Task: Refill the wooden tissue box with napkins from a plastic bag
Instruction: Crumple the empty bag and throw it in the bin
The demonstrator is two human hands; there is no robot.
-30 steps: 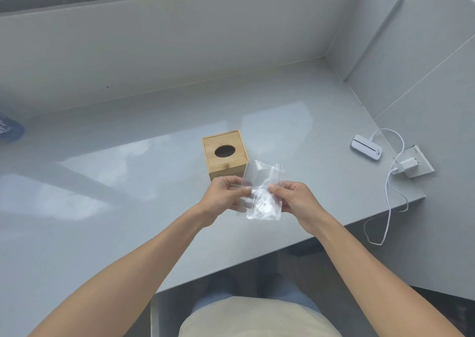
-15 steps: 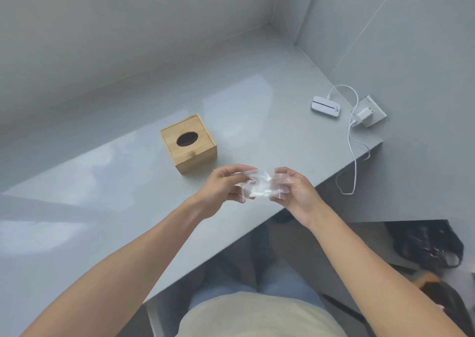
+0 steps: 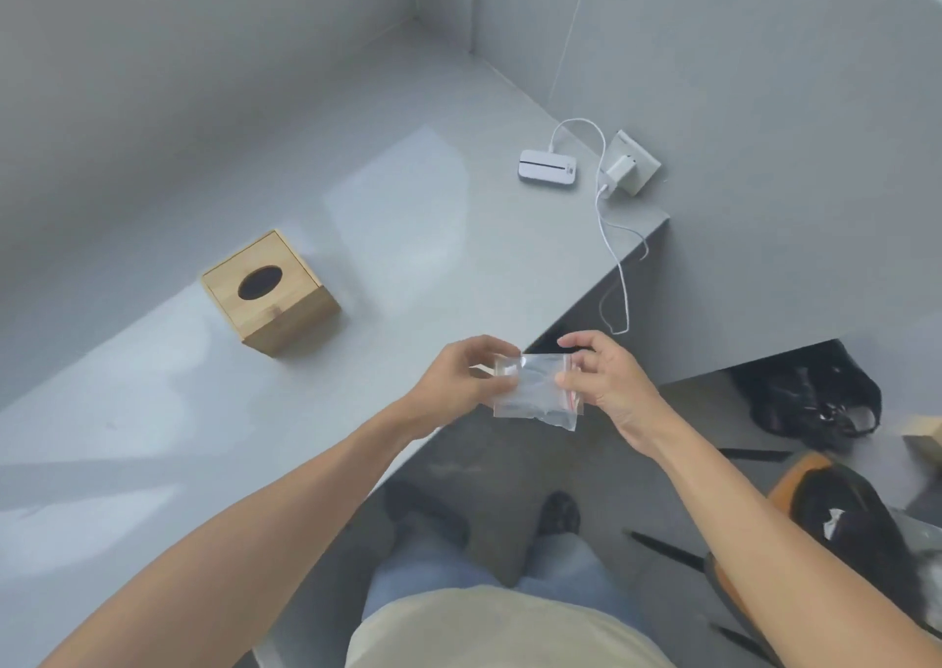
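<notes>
Left hand (image 3: 461, 382) and right hand (image 3: 604, 379) pinch small clear plastic bag (image 3: 535, 391) in fingers, mid-air at bench (image 3: 408, 218) edge; bag appears unopened. Beyond, left, wooden tissue box (image 3: 270, 292) sits on bench, untouched, refill not begun. Since half-second ago: bag spread flatter, view swung right

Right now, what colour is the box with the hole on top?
Light tan wood, the wooden tissue box, with a dark oval hole. The head view shows it.

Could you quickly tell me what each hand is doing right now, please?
Left hand: closed, pinching the left edge of the clear plastic bag.
Right hand: closed, pinching the bag's right edge.
</notes>
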